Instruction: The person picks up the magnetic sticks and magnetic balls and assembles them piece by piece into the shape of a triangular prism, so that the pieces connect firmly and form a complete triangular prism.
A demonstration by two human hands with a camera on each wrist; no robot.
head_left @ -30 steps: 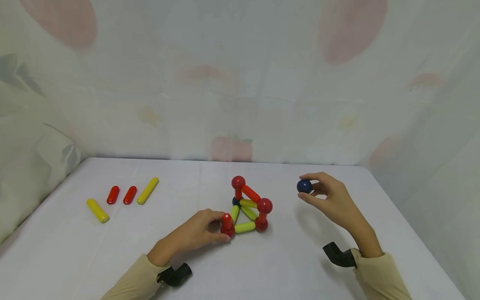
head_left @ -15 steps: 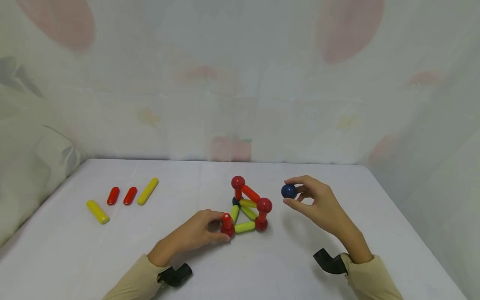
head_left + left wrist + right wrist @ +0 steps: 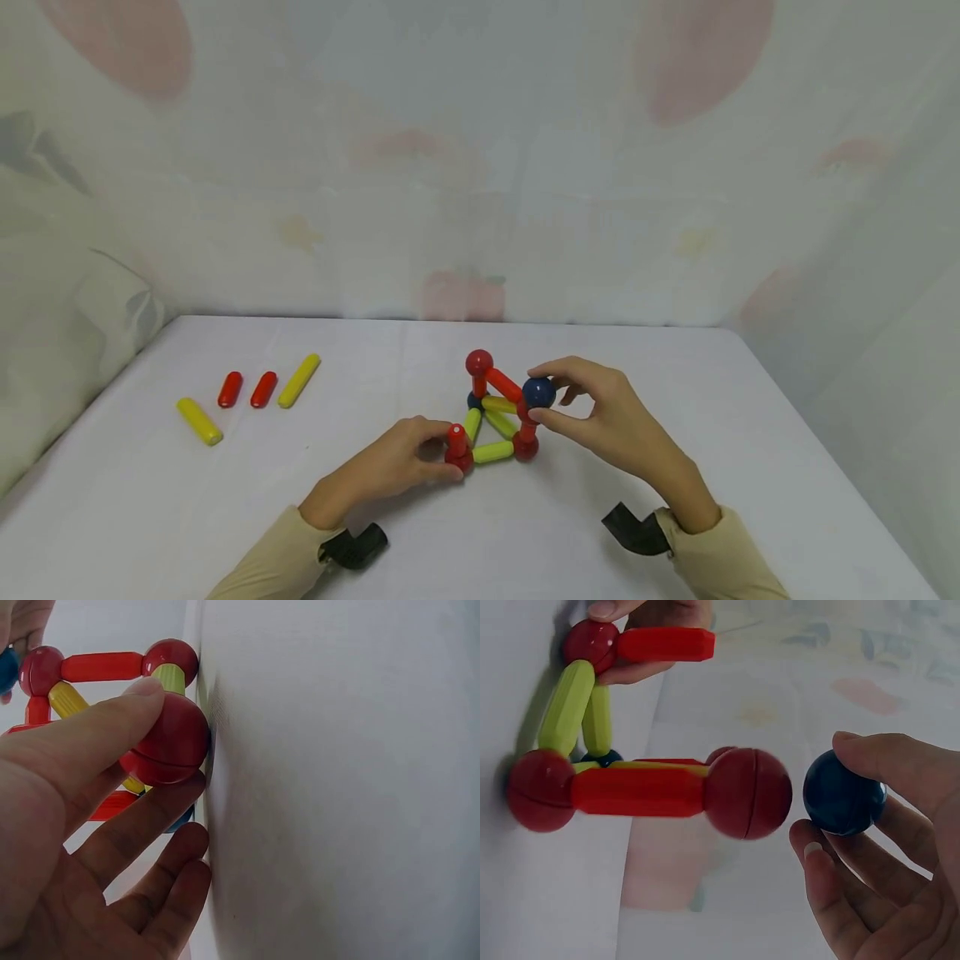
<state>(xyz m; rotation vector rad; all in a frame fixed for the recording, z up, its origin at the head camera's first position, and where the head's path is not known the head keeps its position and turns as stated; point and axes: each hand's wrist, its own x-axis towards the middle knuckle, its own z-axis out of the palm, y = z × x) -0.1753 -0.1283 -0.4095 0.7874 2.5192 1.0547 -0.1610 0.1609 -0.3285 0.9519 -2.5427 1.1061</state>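
A small frame of rods and balls stands on the table, with yellow-green rods along its base and red rods rising from it. My left hand pinches the red ball at its near left corner, from which a red rod stands upright with a bare top end. In my right hand a dark blue ball is pinched between thumb and fingertips. It hangs beside the red ball atop the right upright, a narrow gap between them in the right wrist view. Another red ball tops the back upright.
Two short red rods and two yellow rods lie loose on the left of the white table. A patterned cloth hangs behind the table's far edge.
My right hand has moved left with the blue ball, from well off to the right up to the frame's right upright. The left hand has kept its hold on the corner ball.
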